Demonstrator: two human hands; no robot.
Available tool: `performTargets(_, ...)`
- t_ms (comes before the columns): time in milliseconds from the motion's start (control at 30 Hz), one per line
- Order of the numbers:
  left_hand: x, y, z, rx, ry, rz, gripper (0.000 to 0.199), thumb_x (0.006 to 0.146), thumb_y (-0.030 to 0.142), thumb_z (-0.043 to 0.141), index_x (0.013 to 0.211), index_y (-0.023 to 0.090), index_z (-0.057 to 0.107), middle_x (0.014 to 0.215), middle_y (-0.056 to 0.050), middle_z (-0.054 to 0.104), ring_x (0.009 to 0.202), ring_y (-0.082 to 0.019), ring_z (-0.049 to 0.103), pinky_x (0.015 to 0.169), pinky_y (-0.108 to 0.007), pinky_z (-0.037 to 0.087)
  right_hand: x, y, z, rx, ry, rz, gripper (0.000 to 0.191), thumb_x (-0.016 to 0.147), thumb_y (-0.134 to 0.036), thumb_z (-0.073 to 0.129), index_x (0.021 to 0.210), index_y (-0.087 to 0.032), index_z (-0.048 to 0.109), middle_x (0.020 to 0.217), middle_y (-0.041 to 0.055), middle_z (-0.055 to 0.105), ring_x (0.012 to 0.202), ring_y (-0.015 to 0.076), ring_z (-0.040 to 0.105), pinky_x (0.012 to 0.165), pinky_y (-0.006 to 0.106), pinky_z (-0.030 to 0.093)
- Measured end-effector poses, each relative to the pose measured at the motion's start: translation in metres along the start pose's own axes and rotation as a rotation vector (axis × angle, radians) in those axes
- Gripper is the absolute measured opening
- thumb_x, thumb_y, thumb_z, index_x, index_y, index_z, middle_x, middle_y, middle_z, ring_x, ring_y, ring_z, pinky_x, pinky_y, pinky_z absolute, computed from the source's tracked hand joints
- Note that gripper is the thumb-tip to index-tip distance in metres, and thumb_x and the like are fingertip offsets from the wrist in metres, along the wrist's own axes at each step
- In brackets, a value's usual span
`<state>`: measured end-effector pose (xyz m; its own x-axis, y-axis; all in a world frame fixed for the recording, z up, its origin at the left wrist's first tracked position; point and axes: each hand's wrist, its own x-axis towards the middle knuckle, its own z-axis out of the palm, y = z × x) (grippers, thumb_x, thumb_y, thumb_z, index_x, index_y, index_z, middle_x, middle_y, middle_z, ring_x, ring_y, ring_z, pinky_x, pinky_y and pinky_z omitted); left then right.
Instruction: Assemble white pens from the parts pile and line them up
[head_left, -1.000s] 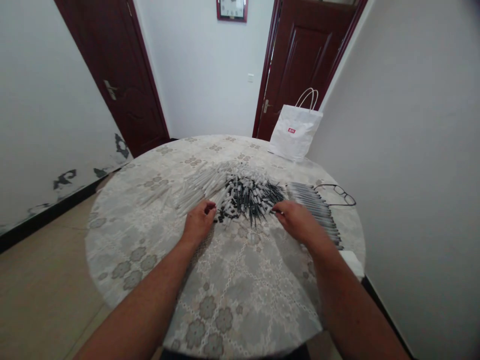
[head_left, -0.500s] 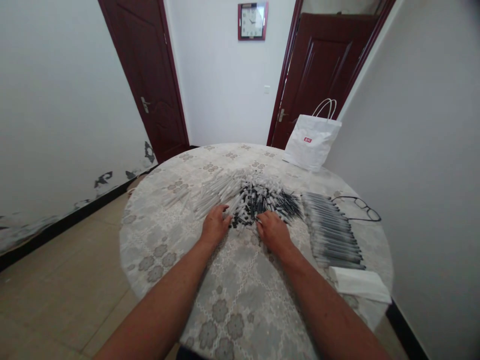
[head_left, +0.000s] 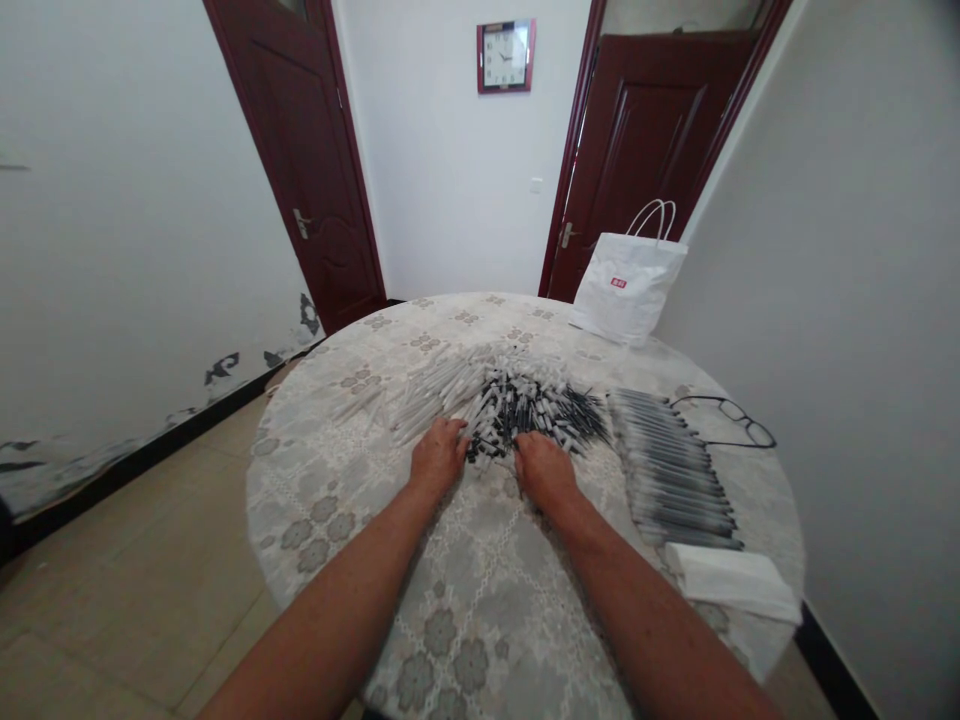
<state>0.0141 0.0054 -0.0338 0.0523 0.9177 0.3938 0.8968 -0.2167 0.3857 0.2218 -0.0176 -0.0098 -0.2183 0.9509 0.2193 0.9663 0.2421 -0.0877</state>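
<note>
A loose heap of pen parts covers the middle of the table: pale clear tubes (head_left: 442, 385) on the left, small black-and-white pieces (head_left: 517, 400) in the centre and thin dark pieces (head_left: 585, 412) on the right. My left hand (head_left: 439, 457) is at the heap's near left edge, its fingers drawn together; anything between them is too small to name. At the near edge of the centre part, my right hand (head_left: 545, 468) has its fingers pinched beside dark pieces, and what they hold cannot be made out.
To the right lies a long row of assembled pens (head_left: 675, 465), with eyeglasses (head_left: 739, 425) beside it and a folded white cloth or paper (head_left: 731, 580) nearer me. A white paper bag (head_left: 628, 285) stands at the back right of the round patterned table (head_left: 315, 520).
My left hand's thumb and fingers have come closer together. The right hand stays at the heap with little change. The whole view has shifted slightly.
</note>
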Motion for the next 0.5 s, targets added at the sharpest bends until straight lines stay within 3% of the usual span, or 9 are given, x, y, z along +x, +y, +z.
performTargets(267,0.001,-0.001,-0.007,-0.145,0.075,0.043,0.031,0.091,0.02,0.048,0.12,0.02,0.06,0.108,-0.011,0.066,0.103,-0.024,0.062,0.093,-0.036,0.047,0.003,0.01,0.006,0.137,0.124,-0.013,0.025,0.094,-0.018,0.048,0.115,-0.017,0.06,0.107,0.0104,0.063,0.099,0.0203,0.059,0.084,0.027,0.043)
performTargets(500,0.004,-0.005,-0.03,-0.345,0.271,-0.094,0.022,0.09,0.023,0.046,0.103,0.02,0.063,0.102,-0.009,0.066,0.102,-0.025,0.062,0.094,-0.039,0.047,0.005,0.017,0.018,0.272,0.297,-0.052,0.028,0.09,-0.017,0.044,0.115,-0.015,0.056,0.103,0.012,0.063,0.098,0.023,0.059,0.087,0.031,0.045)
